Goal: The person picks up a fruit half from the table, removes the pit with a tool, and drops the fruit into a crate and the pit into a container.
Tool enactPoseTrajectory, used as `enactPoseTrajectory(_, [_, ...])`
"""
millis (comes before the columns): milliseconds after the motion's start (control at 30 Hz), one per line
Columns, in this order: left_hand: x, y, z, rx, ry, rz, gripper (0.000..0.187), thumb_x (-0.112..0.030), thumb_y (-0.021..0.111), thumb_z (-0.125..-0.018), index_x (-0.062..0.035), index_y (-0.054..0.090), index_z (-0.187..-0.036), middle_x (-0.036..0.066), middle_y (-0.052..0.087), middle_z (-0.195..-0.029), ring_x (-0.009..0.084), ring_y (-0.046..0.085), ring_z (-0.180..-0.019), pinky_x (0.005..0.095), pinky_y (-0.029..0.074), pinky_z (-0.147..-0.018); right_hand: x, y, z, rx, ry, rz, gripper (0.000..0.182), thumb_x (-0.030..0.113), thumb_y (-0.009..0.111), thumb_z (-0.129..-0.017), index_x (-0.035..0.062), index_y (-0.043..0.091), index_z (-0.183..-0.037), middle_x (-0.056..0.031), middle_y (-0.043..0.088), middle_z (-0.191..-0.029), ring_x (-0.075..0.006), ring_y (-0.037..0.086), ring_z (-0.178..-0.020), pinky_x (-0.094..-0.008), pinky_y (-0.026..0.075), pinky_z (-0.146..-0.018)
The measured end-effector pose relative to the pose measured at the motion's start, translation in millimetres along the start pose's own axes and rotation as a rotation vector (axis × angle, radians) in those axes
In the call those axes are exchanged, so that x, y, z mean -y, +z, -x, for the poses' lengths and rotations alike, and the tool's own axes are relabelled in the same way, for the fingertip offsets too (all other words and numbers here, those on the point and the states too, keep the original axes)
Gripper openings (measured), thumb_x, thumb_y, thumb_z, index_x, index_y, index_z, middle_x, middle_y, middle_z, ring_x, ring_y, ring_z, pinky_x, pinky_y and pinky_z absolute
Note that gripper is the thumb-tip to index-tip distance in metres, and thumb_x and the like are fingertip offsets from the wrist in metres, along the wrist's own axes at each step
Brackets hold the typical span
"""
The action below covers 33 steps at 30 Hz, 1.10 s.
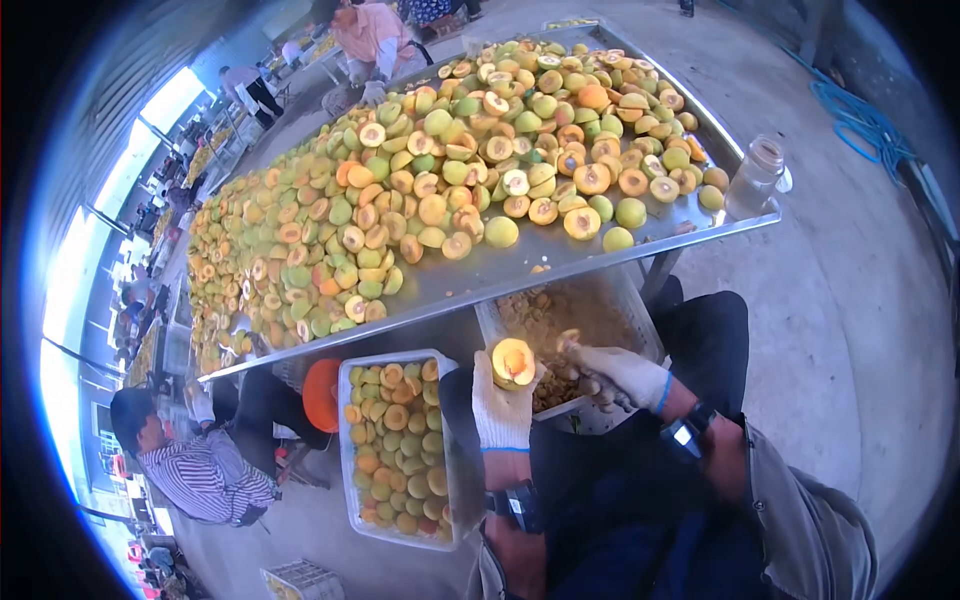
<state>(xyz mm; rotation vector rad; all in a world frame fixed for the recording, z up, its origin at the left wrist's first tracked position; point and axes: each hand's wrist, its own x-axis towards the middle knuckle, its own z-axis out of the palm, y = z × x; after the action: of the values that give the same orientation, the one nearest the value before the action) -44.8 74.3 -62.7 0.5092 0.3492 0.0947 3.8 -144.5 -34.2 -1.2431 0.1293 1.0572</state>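
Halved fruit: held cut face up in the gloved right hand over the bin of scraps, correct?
Wrong hand. The head view shows the halved fruit cut face up in the gloved left hand, over the bin of scraps. The right hand works at the fruit's edge; what it grips is too small to tell.

Ahead of you a long metal worktop (520,268) is heaped with halved peaches (420,180), orange and green, cut sides mostly up. At its near right corner stands a clear plastic bottle (754,178). Below the worktop, to your left, a white crate (398,445) holds more halves. A person in a striped shirt (205,478) sits lower left; another in pink (372,40) works at the far end. A blue hose (868,125) lies on the concrete floor (850,330).
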Motion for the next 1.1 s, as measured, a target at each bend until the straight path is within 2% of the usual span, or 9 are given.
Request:
enactPoseTrajectory(67, [1, 0, 1, -0.021, 0.010, -0.053, 0.043, -0.041, 0.053, -0.109, -0.0032, 0.060, -0.128, 0.013, 0.067, -0.117, 0.0296, 0.066, -0.104, 0.0485, 0.056, -0.090, -28, -6, -17, -0.111, -0.096, 0.267, 0.040, 0.047, 0.061, -0.104, 0.0068, 0.063, -0.104, 0.0031, 0.053, -0.063, -0.0086, 0.045, -0.044, -0.0238, 0.036, -0.042])
enactPoseTrajectory(133, [2, 9, 0, -0.062, 0.041, -0.081, 0.041, -0.039, 0.054, -0.109, -0.0030, 0.060, -0.129, 0.012, 0.067, -0.118, 0.0283, 0.066, -0.105, 0.0475, 0.056, -0.091, -25, -8, -8, 0.133, -0.107, -0.218, 0.034, 0.041, 0.064, -0.102, 0.0071, 0.063, -0.106, 0.0025, 0.055, -0.064, -0.0089, 0.047, -0.045, -0.0248, 0.037, -0.042])
enactPoseTrajectory(167, [5, 8, 6, -0.126, 0.060, -0.115, 0.040, -0.037, 0.055, -0.109, -0.0028, 0.060, -0.129, 0.012, 0.066, -0.118, 0.0270, 0.065, -0.105, 0.0465, 0.055, -0.091, -1, 9, 11, -0.040, -0.221, 0.181, 0.029, 0.030, 0.068, -0.099, 0.0039, 0.066, -0.112, -0.0012, 0.064, -0.075, -0.0114, 0.061, -0.060, -0.0256, 0.048, -0.054])
enactPoseTrajectory(200, [7, 6, 7, -0.124, 0.050, -0.121, 0.040, -0.037, 0.055, -0.109, -0.0028, 0.060, -0.129, 0.012, 0.066, -0.118, 0.0270, 0.065, -0.105, 0.0465, 0.055, -0.091, -2, 17, 8, -0.048, -0.220, 0.171, 0.029, 0.030, 0.068, -0.099, 0.0039, 0.066, -0.112, -0.0012, 0.064, -0.075, -0.0114, 0.061, -0.060, -0.0256, 0.048, -0.054])
enactPoseTrajectory(300, [15, 4, 2, -0.101, 0.047, -0.140, 0.040, -0.035, 0.056, -0.109, -0.0019, 0.059, -0.131, 0.010, 0.065, -0.120, 0.0246, 0.064, -0.109, 0.0429, 0.054, -0.095, -3, 26, -11, -0.156, -0.524, 0.316, 0.033, 0.018, 0.074, -0.091, 0.0002, 0.070, -0.119, -0.0092, 0.074, -0.097, -0.0120, 0.069, -0.093, -0.0295, 0.055, -0.082])
enactPoseTrajectory(633, [22, 35, 20, 0.003, 0.129, -0.549, 0.046, -0.039, 0.047, -0.112, 0.0015, 0.060, -0.131, 0.010, 0.065, -0.120, 0.0182, 0.064, -0.107, 0.0314, 0.052, -0.092, 3, 50, -6, -0.206, -0.375, 0.361, 0.030, 0.019, 0.078, -0.087, -0.0016, 0.072, -0.108, -0.0096, 0.075, -0.087, -0.0123, 0.069, -0.081, -0.0324, 0.058, -0.078])
enactPoseTrajectory(767, [41, 37, 12, -0.229, 0.189, -0.543, 0.043, -0.036, 0.055, -0.109, 0.0030, 0.060, -0.128, 0.011, 0.066, -0.116, 0.0185, 0.064, -0.102, 0.0323, 0.054, -0.088, -4, 50, -9, -0.262, -0.432, 0.328, 0.030, 0.018, 0.079, -0.085, -0.0008, 0.073, -0.107, -0.0115, 0.075, -0.086, -0.0158, 0.071, -0.080, -0.0338, 0.057, -0.077])
enactPoseTrajectory(1000, [59, 36, 7, -0.402, 0.502, -0.811, 0.037, -0.031, 0.056, -0.108, 0.0040, 0.060, -0.121, 0.012, 0.067, -0.104, 0.0171, 0.064, -0.091, 0.0322, 0.054, -0.081, -13, 47, -18, -0.528, -0.634, 0.726, 0.024, 0.021, 0.076, -0.085, 0.0028, 0.073, -0.100, -0.0199, 0.073, -0.084, -0.0337, 0.073, -0.079, -0.0421, 0.055, -0.073])
enactPoseTrajectory(1100, [52, 38, 12, -0.410, 0.453, -0.683, 0.042, -0.037, 0.050, -0.110, 0.0027, 0.060, -0.118, 0.013, 0.067, -0.100, 0.0193, 0.065, -0.085, 0.0329, 0.055, -0.074, -11, 32, -24, -0.644, -0.678, 0.705, 0.021, 0.023, 0.072, -0.087, 0.0038, 0.071, -0.093, -0.0221, 0.071, -0.083, -0.0411, 0.070, -0.081, -0.0475, 0.054, -0.073])
